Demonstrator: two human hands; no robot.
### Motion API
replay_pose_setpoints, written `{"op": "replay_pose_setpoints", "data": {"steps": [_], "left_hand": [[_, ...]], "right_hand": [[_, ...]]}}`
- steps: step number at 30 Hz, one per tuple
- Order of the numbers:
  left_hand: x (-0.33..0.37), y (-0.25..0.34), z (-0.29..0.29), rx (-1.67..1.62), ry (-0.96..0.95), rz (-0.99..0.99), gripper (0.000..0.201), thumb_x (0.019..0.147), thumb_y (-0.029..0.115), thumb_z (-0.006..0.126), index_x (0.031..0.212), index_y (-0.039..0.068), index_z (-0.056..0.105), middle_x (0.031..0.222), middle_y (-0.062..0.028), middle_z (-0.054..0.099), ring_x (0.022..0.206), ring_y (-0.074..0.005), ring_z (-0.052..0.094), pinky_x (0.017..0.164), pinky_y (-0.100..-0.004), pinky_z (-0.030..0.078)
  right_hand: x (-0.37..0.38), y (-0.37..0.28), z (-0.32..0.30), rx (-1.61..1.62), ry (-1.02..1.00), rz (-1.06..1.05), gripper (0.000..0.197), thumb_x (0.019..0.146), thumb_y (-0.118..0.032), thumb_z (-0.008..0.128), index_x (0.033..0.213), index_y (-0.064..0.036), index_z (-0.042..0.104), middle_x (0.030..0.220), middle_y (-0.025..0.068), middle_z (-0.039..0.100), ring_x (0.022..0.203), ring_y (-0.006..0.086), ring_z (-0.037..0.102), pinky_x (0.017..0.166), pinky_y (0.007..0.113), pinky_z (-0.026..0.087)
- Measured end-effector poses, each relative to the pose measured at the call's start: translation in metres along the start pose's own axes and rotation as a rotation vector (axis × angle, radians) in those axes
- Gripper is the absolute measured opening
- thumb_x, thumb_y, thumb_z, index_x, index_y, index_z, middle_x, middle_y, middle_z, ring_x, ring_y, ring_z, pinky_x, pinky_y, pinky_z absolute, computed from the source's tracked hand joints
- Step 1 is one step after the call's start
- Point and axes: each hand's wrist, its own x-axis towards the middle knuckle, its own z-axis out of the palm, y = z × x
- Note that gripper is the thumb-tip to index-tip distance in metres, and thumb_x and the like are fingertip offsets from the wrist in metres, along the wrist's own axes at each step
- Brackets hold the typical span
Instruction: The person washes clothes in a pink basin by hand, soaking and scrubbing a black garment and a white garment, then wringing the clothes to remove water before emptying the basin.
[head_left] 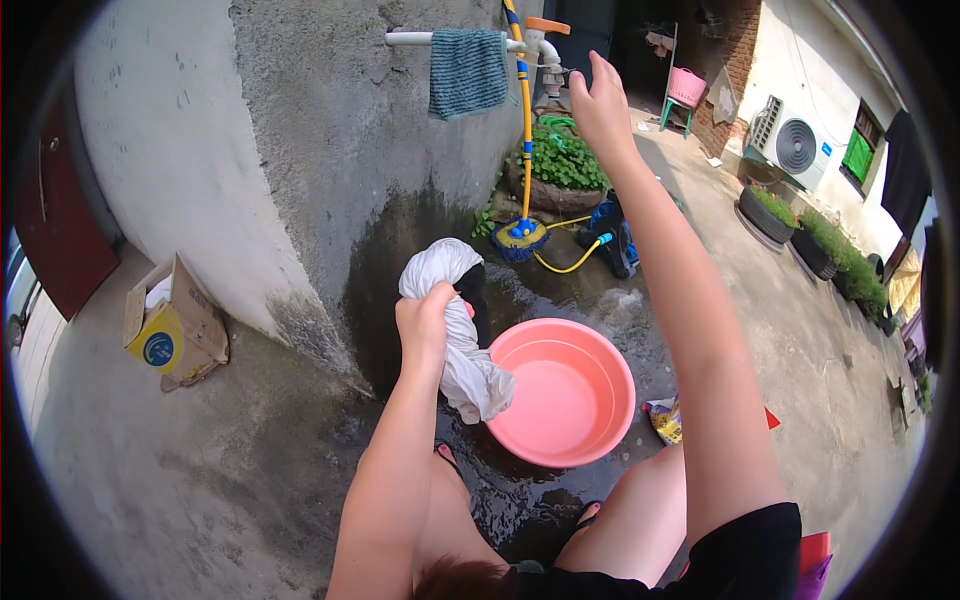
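Observation:
My left hand (422, 322) is closed around a bunched white cloth (478, 375), which hangs down to the left rim of a pink basin (565, 395). Something dark shows just behind the cloth; what it is I cannot make out. Raised far ahead, my right hand (604, 118) has its thumb and fingers apart and holds nothing. Closest to it is a white tap (543, 50) with an orange handle (547, 25), on the far side of the wall corner. Whether the fingertips touch the tap I cannot tell.
A dark striped cloth (468, 75) hangs over the white pipe (410, 38). A yellow-and-blue pole with a brush head (520, 238) stands by a potted plant (568, 155). Behind the basin lies a yellow hose (568, 268). A cardboard box (195, 335) sits left; a colourful packet (665, 420) lies right.

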Motion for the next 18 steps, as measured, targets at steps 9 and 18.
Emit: {"op": "replay_pose_setpoints", "data": {"steps": [9, 18], "left_hand": [[0.007, -0.013, -0.011, 0.016, -0.001, 0.062, 0.024, 0.069, 0.016, 0.05, 0.069, -0.007, 0.058, 0.056, -0.0121, 0.057, 0.051, -0.0169, 0.054, 0.05, -0.027, 0.041], [0.005, 0.002, -0.016, 0.03, 0.004, 0.043, 0.024, 0.069, 0.016, 0.049, 0.063, -0.006, 0.058, 0.056, -0.0114, 0.057, 0.052, -0.0163, 0.054, 0.052, -0.0268, 0.041]], "right_hand": [[0.064, -0.037, 0.064, -0.23, -0.354, 0.203, 0.071, 0.083, -0.046, 0.033, 0.121, 0.0145, 0.038, 0.121, 0.0319, 0.043, 0.111, 0.036, 0.047, 0.091, 0.044, 0.034], [0.076, -0.039, 0.029, 0.265, -0.488, 0.535, 0.072, 0.083, -0.039, 0.048, 0.138, -0.0052, 0.016, 0.089, 0.0097, 0.062, 0.087, 0.0132, 0.057, 0.075, 0.029, 0.044]]}}
